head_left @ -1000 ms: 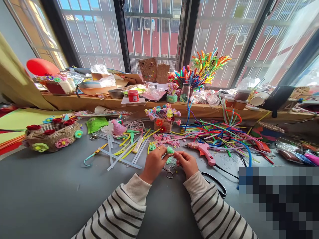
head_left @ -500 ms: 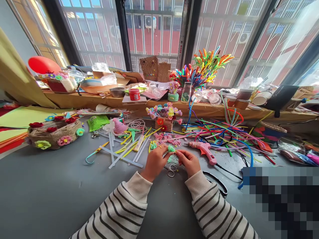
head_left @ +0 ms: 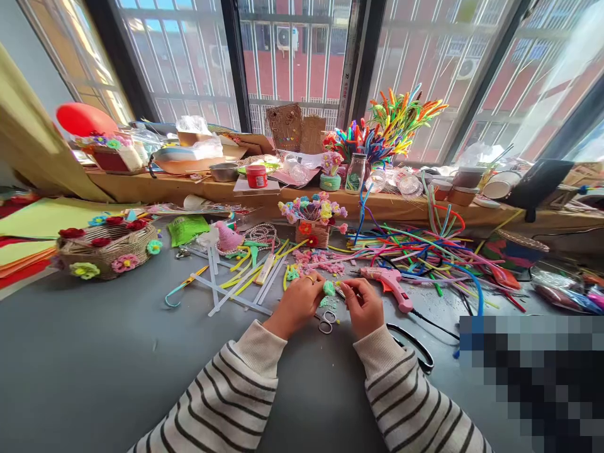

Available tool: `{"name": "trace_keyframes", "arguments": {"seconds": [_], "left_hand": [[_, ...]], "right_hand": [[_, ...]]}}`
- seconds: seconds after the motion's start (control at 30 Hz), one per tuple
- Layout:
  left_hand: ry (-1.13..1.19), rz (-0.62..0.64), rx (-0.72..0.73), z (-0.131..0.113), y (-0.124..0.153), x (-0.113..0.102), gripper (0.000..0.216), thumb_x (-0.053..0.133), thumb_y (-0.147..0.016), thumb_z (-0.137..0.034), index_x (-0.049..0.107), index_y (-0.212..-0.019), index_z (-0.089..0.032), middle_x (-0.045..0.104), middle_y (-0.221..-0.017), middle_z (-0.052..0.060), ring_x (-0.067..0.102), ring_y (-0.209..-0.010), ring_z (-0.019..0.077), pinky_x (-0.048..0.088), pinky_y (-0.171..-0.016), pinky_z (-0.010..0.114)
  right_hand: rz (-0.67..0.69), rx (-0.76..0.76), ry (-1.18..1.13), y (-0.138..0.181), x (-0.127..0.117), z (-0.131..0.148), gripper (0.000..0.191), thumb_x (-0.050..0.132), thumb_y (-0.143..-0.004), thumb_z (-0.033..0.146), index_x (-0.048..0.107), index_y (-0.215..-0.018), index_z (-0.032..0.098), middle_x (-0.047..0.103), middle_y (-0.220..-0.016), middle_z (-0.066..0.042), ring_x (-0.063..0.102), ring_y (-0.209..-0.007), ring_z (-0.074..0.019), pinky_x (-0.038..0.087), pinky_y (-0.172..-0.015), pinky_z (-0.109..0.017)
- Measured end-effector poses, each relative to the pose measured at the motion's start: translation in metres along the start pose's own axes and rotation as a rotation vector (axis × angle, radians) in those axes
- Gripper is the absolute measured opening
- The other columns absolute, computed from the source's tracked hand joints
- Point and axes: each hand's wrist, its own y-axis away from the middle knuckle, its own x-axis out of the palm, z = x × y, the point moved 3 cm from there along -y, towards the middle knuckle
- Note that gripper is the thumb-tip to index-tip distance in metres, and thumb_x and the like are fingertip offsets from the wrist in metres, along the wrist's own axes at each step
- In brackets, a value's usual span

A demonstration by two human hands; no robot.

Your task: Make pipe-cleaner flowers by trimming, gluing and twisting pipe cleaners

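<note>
Fingertips of the right hand (head_left: 363, 307) have drawn slightly away from those of the left hand (head_left: 298, 307), so the gap between them is wider than half a second ago. At the left hand's tips, on the side facing the right hand, sits a green fuzzy piece (head_left: 329, 288), rounded and tufted, pinched between finger and thumb above the table (head_left: 94, 377). Thumb and forefinger of the right hand are closed together just beside it, apparently on a yellow bit (head_left: 338, 286), though it is too small to be sure.

Below the hands lie the scissors (head_left: 325, 324), their metal finger loops rounded and shiny, near a loose scatter of green scraps (head_left: 329, 302). Beyond are crumbly pink scraps (head_left: 323, 261) and a square, woven-looking pot (head_left: 311, 234) topped with soft pastel flowers (head_left: 315, 207). Smooth, translucent sticks (head_left: 231, 301) cross one another to the left. On the right, a pink plastic glue gun (head_left: 399, 294) rests near a tangle of long, thin fuzzy stems (head_left: 419, 248) in many colours.
</note>
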Motion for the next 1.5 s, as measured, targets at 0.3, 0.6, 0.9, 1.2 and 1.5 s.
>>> {"name": "trace_keyframes", "arguments": {"seconds": [0.3,0.6,0.9,1.2,1.5], "left_hand": [[0.072,-0.042,0.007,-0.001,-0.001,-0.005,0.025,0.029,-0.079,-0.022,0.052,-0.085,-0.019,0.051,-0.088,0.004,0.046,-0.081,0.0142,0.035,-0.069,0.026],[0.066,-0.046,0.013,-0.001,0.0,-0.002,0.025,0.03,-0.079,-0.022,0.052,-0.088,-0.02,0.051,-0.09,0.004,0.046,-0.082,0.0147,0.035,-0.069,0.027],[0.187,-0.078,-0.018,-0.001,0.001,-0.005,0.028,0.029,-0.079,-0.021,0.053,-0.092,-0.017,0.052,-0.084,0.006,0.048,-0.079,0.0143,0.037,-0.07,0.026],[0.41,-0.092,0.051,-0.007,0.002,-0.006,0.024,0.045,-0.071,-0.023,0.055,-0.093,-0.02,0.059,-0.085,0.002,0.051,-0.079,0.0113,0.038,-0.072,0.021],[0.342,-0.072,0.021,-0.004,0.003,-0.004,0.022,0.042,-0.071,-0.019,0.059,-0.085,-0.02,0.061,-0.08,0.002,0.053,-0.075,0.0125,0.039,-0.068,0.022]], "right_hand": [[0.022,-0.222,0.069,0.008,0.003,0.019,0.01,0.046,-0.074,0.017,0.055,-0.074,0.014,0.05,-0.069,-0.003,0.046,-0.057,-0.0095,0.039,-0.048,-0.02],[0.054,-0.224,0.106,0.009,0.005,0.019,0.01,0.046,-0.074,0.017,0.055,-0.074,0.013,0.05,-0.069,-0.003,0.047,-0.058,-0.0098,0.04,-0.049,-0.021],[-0.067,-0.157,0.167,0.006,-0.009,0.01,0.014,0.041,-0.076,0.023,0.051,-0.07,0.015,0.047,-0.07,-0.003,0.044,-0.055,-0.0097,0.039,-0.044,-0.02],[0.126,0.023,-0.026,0.014,0.0,-0.007,0.025,0.043,-0.073,0.037,0.054,-0.069,0.015,0.049,-0.062,-0.002,0.046,-0.046,-0.0087,0.038,-0.037,-0.019],[0.206,0.065,0.02,0.01,-0.001,-0.011,0.028,0.044,-0.072,0.039,0.058,-0.069,0.015,0.053,-0.059,-0.001,0.048,-0.041,-0.0082,0.04,-0.039,-0.02]]}}
